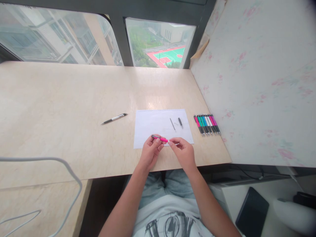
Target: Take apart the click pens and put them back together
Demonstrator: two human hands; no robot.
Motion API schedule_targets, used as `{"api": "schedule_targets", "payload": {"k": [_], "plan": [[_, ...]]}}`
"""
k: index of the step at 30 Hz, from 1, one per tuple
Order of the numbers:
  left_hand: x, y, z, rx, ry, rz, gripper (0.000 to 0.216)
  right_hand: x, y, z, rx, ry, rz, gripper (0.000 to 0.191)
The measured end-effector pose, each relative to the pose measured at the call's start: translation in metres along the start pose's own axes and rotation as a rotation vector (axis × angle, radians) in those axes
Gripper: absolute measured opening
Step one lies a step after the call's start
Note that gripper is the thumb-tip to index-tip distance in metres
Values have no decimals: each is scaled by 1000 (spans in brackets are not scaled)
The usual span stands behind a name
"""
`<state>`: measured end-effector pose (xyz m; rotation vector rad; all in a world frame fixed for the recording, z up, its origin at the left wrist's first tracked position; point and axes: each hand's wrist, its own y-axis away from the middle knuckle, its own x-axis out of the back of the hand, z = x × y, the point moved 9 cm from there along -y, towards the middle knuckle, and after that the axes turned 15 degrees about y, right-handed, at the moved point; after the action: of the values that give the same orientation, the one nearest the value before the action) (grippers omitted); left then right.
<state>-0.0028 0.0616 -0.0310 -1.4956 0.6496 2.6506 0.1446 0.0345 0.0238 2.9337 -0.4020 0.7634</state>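
My left hand (150,151) and my right hand (184,152) together hold a pink pen (160,138) just above the near edge of a white sheet of paper (158,123). The left fingers pinch its dark end; the right fingertips grip the other end. On the sheet lie a thin dark refill (172,124) and a short black pen part (180,122), both apart from my hands.
A row of several coloured pens (206,124) lies to the right of the sheet. A black and silver pen (114,118) rests alone at the left on the beige tabletop (61,108). A wall panel (259,82) borders the right side; windows stand behind.
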Motion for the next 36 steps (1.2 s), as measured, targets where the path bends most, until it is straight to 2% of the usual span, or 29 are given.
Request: {"api": "schedule_targets", "payload": {"k": [5,10,19,29,36], "plan": [[1,1,-4,42,76,-29,26,13,5,-41,248,194,65,13],[3,3,-5,76,192,-26,25,9,9,-70,397,302,76,15],[5,4,-2,79,327,-36,25,-10,11,-83,450,336,94,12],[8,2,-1,75,399,-39,23,-16,14,-88,458,348,98,11],[8,3,-2,74,362,-27,24,-15,15,-85,433,352,108,12]]}}
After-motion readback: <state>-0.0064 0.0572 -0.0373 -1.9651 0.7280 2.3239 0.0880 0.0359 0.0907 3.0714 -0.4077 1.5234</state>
